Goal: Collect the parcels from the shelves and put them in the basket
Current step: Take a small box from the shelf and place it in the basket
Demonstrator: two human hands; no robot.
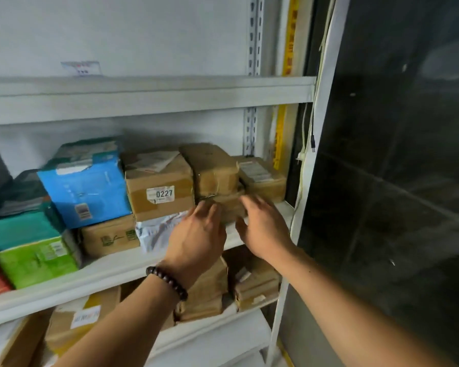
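Head view: I see my left hand (pixel 196 234) and right hand (pixel 263 229), fingers spread, either side of a small brown parcel (pixel 229 207) on the middle shelf (pixel 112 271); whether they touch it I cannot tell. It sits under a taped box (pixel 212 168), beside the box marked 0227 (pixel 159 186).

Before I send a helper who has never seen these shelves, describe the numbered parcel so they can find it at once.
Go to the middle shelf of the white rack and look just left of the hands. There, a brown cardboard box rests on a crumpled white bag, beside a blue box. Only it has a white sticker reading 0227 on its front.
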